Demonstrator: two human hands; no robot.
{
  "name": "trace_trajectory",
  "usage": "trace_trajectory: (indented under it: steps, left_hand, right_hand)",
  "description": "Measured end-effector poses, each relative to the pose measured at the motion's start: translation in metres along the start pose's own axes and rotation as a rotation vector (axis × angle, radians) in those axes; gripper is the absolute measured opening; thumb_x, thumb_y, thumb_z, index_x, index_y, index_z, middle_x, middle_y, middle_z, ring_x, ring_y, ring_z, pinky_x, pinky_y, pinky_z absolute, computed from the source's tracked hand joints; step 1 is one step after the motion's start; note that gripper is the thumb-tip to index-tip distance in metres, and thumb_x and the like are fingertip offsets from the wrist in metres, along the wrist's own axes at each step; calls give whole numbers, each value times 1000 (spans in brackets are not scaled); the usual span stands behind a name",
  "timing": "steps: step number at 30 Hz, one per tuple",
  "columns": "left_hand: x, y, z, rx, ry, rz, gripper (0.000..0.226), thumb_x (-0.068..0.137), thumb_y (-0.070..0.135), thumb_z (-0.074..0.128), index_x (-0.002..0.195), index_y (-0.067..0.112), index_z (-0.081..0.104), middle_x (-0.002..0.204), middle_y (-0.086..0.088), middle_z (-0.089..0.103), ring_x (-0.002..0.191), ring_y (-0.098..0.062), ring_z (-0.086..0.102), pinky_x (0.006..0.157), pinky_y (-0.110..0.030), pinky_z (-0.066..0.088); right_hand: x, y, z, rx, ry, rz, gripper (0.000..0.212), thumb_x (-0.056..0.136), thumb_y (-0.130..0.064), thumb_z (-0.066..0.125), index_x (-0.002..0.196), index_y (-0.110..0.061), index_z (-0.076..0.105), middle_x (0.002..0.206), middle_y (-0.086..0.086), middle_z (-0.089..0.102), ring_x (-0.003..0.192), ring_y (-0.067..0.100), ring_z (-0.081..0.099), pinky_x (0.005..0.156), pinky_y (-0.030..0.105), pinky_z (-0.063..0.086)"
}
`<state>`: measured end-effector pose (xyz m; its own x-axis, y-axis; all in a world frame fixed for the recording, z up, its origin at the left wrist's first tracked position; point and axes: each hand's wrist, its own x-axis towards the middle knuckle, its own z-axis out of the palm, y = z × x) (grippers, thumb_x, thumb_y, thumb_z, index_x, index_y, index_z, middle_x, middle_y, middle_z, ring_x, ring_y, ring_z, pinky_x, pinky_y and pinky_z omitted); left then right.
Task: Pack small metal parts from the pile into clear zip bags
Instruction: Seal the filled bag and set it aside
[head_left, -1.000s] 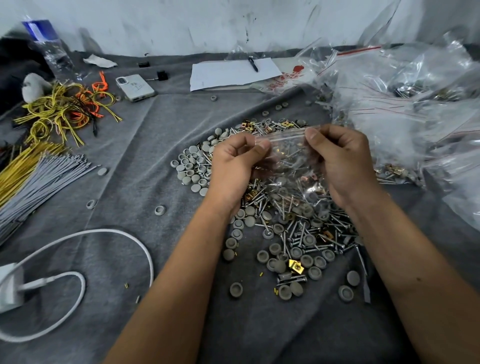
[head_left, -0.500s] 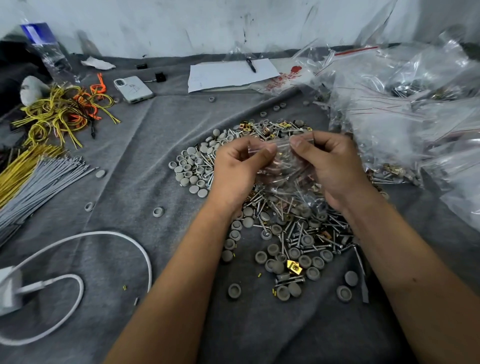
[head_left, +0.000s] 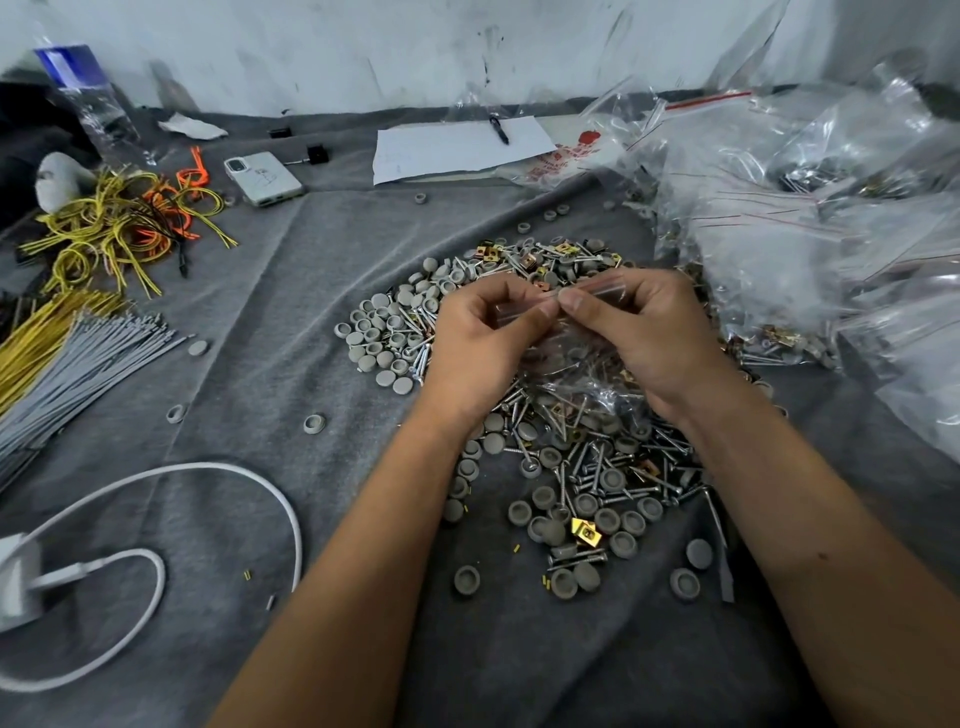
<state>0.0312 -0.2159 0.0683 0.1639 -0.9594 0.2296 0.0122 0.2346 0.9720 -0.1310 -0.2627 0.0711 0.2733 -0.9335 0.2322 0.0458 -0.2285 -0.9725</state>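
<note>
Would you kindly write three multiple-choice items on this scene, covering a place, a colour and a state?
1. Where does the white phone lie?
A. far left of the grey cloth
B. on the white paper sheet
C. in a bag

2. What colour are the round plastic caps?
A. red
B. grey
C. blue

3. How is the small clear zip bag held?
A. lying untouched
B. in one hand
C. pinched at its top by the left hand and right hand

Key: 1 A, it lies beside the yellow wires; 2 B, plainly grey; 3 C, both thumbs meet on the strip.
</note>
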Motion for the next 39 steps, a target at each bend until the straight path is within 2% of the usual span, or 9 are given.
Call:
trace_trajectory:
  steps: [3, 7, 10, 12, 16, 18, 23, 27, 39]
  left_hand:
    - [1, -2, -1, 7, 17, -16, 9, 90, 2, 70, 84, 9, 68, 91, -32, 69, 81, -34, 66, 81, -56, 57]
    - [3, -4, -2, 28, 90, -36, 11, 92, 2, 70, 85, 9, 67, 82, -12, 70, 75, -28, 67, 73, -48, 58]
    - [2, -5, -1, 69, 69, -9, 8, 93, 5, 72, 87, 4, 68, 82, -14, 73, 73, -27, 70, 70, -45, 60]
    - [1, -4, 0, 80, 52, 16, 10, 93, 4, 73, 86, -1, 69, 80, -17, 74, 69, -25, 70, 66, -41, 60]
    - [0, -4, -1, 59, 45, 22, 9, 93, -1, 72, 84, -1, 70, 73, -10, 71, 62, -20, 68, 56, -30, 58]
    - [1, -5, -2, 72, 42, 24, 8, 92, 3, 74, 85, 2, 71, 74, -12, 73, 63, -23, 69, 59, -34, 59]
    - [3, -5, -1, 39, 69, -29, 8, 93, 6, 75, 85, 6, 73, 78, -11, 75, 68, -24, 71, 69, -41, 62]
    - [3, -4, -5, -120, 115, -108, 16, 96, 1, 69, 81, 8, 68, 69, -2, 73, 61, -14, 70, 53, -29, 59]
    - [5, -4, -10, -161, 138, -88, 11, 98, 4, 66, 91, 0, 73, 75, -10, 76, 58, -14, 70, 53, -23, 56]
  right_hand:
    - [-1, 1, 2, -31, -9, 14, 5, 89, -23, 78, 87, -25, 82, 85, 4, 79, 77, 20, 77, 66, 27, 60]
    - [1, 2, 1, -31, 47, 36, 7, 93, -23, 75, 91, -19, 81, 83, 5, 79, 74, 20, 76, 63, 30, 60]
    - [2, 3, 0, -67, 60, 8, 8, 92, -21, 75, 90, -17, 81, 85, 6, 78, 80, 24, 76, 71, 37, 62]
    - [1, 2, 1, -75, 19, -20, 7, 92, -17, 75, 88, -18, 81, 87, 6, 78, 82, 22, 75, 74, 35, 61]
    - [1, 1, -1, -74, -9, -31, 7, 88, -19, 76, 87, -13, 79, 87, 13, 76, 81, 24, 73, 77, 41, 62]
    - [1, 1, -1, -75, -11, -32, 10, 88, -20, 75, 88, -11, 79, 87, 15, 76, 81, 23, 72, 76, 39, 62]
    - [0, -2, 0, -58, 60, 13, 14, 93, -16, 74, 82, -23, 80, 79, 2, 77, 72, 16, 75, 63, 28, 59]
    - [-1, -7, -5, 8, 124, 38, 18, 95, -15, 70, 80, -20, 79, 69, -3, 74, 59, 7, 70, 48, 22, 53]
    - [1, -5, -8, 12, 225, 47, 13, 96, -15, 69, 89, -8, 78, 67, 2, 69, 55, 7, 58, 51, 18, 45]
